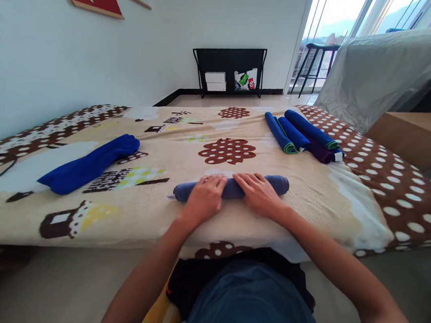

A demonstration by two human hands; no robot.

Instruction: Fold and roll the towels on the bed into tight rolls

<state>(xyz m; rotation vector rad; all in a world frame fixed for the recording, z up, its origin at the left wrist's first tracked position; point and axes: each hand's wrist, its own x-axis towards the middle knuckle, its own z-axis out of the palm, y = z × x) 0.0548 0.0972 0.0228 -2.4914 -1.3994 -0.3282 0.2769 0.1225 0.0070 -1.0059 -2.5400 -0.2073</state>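
Note:
A greyish-blue rolled towel (232,189) lies crosswise near the front edge of the bed, with a small white tag at its left end. My left hand (206,195) is closed over the roll left of its middle. Just to the right, my right hand (259,195) rests across the same roll with its fingers curved over the top. Both roll ends stick out past my hands; my fingertips' far side is partly hidden. To the left, apart from my hands, lies a loosely bunched bright blue cloth (90,164).
Several rolled towels, blue and a purple one (321,151), lie together at the bed's right. A patterned blanket (164,150) covers the bed. A cardboard box (408,132) and plastic-covered furniture (387,65) stand on the right; a black shelf (229,60) is against the far wall.

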